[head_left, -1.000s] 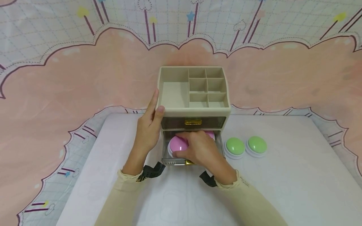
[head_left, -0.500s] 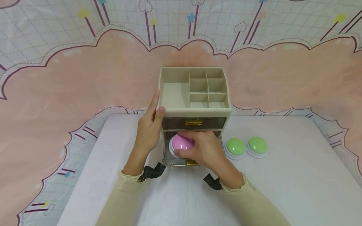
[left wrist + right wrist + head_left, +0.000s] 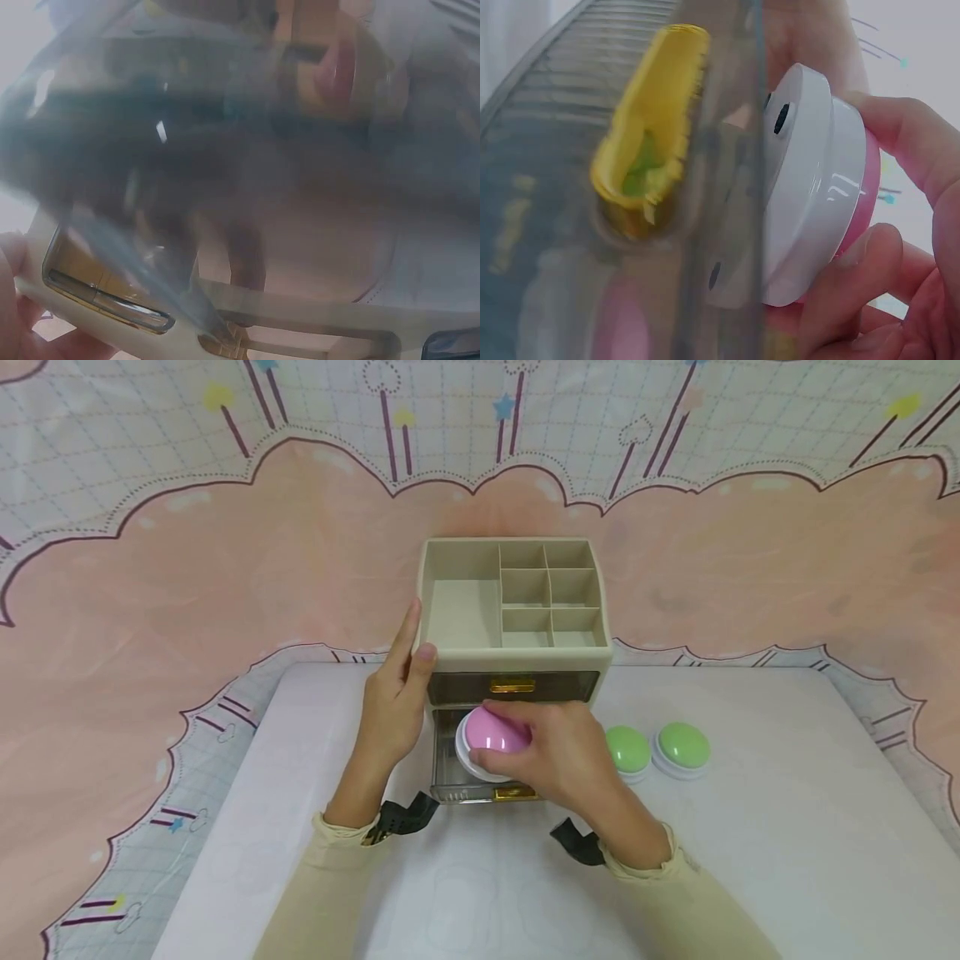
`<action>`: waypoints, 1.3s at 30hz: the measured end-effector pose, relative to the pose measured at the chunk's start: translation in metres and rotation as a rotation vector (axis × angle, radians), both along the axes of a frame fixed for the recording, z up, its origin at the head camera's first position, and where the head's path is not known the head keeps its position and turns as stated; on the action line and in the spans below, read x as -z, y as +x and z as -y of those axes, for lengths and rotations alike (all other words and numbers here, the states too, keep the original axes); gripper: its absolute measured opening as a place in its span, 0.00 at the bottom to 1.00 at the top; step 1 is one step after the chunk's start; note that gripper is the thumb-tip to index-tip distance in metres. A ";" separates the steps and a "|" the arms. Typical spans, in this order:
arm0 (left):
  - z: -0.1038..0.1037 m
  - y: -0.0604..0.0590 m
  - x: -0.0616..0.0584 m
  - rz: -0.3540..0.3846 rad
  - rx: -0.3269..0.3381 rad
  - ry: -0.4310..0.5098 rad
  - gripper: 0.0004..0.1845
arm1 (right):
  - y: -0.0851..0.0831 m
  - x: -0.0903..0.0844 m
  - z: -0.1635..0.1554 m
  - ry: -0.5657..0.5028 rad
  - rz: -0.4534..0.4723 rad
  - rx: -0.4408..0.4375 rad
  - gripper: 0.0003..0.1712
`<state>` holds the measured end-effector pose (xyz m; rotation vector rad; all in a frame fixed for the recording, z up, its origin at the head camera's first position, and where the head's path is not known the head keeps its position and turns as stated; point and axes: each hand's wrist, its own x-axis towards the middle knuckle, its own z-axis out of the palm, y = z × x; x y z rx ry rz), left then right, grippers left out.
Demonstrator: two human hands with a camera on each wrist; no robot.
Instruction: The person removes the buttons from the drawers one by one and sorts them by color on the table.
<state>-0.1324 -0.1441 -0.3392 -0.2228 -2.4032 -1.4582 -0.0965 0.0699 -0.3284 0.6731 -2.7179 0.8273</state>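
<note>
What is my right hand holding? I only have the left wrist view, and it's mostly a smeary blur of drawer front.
Observer: Your right hand grips a pink dome button on a white base, above the open lower drawer.
Operator: Is the upper drawer open too?
Observer: No, the upper drawer is closed, its gold handle flush in the head view.
Operator: Where is my left hand?
Observer: Your left hand holds the left side of the beige organizer.
Operator: Anything else on the table?
Observer: Two green dome buttons sit right of the organizer.
</note>
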 end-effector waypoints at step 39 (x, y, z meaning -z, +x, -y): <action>-0.001 -0.001 0.001 -0.001 -0.001 0.004 0.30 | 0.041 0.008 -0.152 -0.012 -0.117 0.223 0.33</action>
